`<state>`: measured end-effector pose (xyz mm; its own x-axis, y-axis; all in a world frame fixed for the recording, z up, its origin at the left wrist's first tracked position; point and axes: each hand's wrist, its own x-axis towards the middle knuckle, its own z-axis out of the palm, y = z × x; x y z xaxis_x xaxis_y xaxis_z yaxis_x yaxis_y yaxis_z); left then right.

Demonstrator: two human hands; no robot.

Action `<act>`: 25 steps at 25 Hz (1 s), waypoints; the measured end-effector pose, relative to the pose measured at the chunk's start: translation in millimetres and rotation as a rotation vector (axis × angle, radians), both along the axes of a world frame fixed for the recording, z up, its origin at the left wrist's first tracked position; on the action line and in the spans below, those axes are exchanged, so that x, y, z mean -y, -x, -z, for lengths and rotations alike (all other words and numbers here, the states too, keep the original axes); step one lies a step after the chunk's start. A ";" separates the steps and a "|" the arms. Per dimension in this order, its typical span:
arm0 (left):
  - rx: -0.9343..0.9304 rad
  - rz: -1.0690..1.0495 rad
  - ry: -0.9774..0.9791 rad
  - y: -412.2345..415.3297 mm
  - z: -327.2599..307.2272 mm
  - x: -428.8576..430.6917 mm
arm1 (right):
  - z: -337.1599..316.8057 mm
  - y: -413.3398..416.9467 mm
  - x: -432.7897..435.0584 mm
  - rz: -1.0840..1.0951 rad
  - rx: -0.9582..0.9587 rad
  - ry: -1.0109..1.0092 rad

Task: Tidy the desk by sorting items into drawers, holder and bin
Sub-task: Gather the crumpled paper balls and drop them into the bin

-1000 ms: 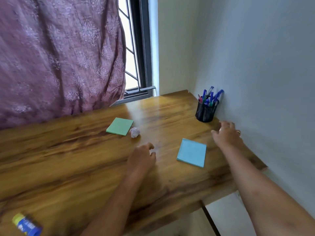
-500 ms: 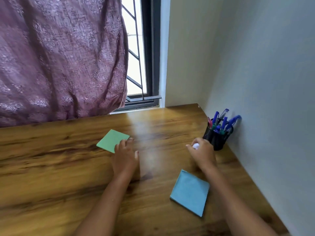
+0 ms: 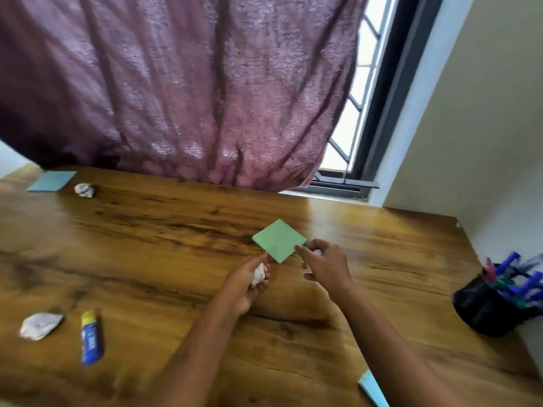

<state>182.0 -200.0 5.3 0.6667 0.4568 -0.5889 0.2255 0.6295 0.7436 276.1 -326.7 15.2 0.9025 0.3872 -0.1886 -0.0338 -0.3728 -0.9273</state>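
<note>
- My left hand (image 3: 249, 284) is curled round a crumpled paper ball (image 3: 260, 274). The ball is white, wrinkly and lumpy. It sits in my palm, just above the tabletop (image 3: 176, 245).
- My right hand (image 3: 326, 265) is just beside the left one, not touching it. Its fingers are bent in and pinch a white scrap (image 3: 316, 253). Most of the scrap is hidden, so I cannot tell its shape.
- A green note pad (image 3: 279, 240) lies flat on the tabletop right in front of both hands. It is square and smooth. One corner points at my right fingertips, but I cannot tell if they touch.
- The tabletop is shiny brown wood with dark streaks.
- Left of my left hand, closer to me, a glue stick (image 3: 91, 337) lies on its side. It is a round blue tube with a yellow cap. Its white writing is too blurry to read.
- Just past the glue stick, further left, is a squashed paper wad (image 3: 39, 325).
- Far off to the front left of my left hand sits another paper lump (image 3: 84, 190), with a flat blue note pad (image 3: 53, 181) near it.
- Well to the right of my right hand stands a round black pen cup (image 3: 487, 309), next to the wall. The pens (image 3: 511, 271) in it are mostly blue.
- By my right forearm, a blue pad corner (image 3: 371, 389) peeks out.
- Beyond both hands hangs a soft purple curtain (image 3: 176, 83) full of folds.
</note>
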 end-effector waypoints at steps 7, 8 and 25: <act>-0.039 -0.290 -0.050 92.8 1.8 -85.9 | 5.3 54.6 -101.3 -0.261 0.053 0.091; -0.036 -0.328 -0.090 108.9 2.7 -99.3 | 6.4 66.4 -118.3 -0.311 0.065 0.109; -0.532 0.718 -1.362 275.6 12.5 -317.1 | 15.6 225.6 -386.0 -0.244 0.124 0.156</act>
